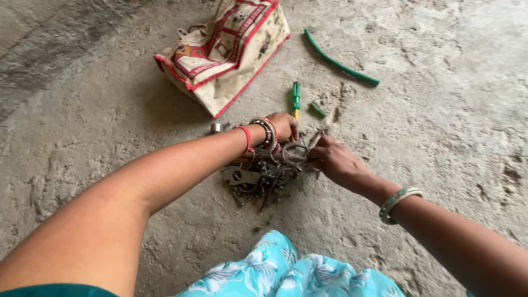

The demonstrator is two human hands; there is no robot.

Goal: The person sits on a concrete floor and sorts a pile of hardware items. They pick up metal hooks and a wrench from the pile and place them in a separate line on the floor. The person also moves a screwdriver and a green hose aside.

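The left hand [284, 126] is seen from the head camera laid over the far edge of a pile of metal hardware [264, 171], its fingers curled down into the pieces; whether anything is gripped cannot be told. The right hand [333, 159] is placed at the pile's right side, fingertips pinched among the thin metal bits. The pile is heaped on the bare concrete floor [440, 137], between the two hands. Just beyond the left hand a green-handled screwdriver [296, 98] is laid, with a short green piece [318, 109] beside it. Farther back a cloth bag [223, 52], beige with red borders and printed panels, is slumped, and a curved green hose [339, 64] is seen to its right.
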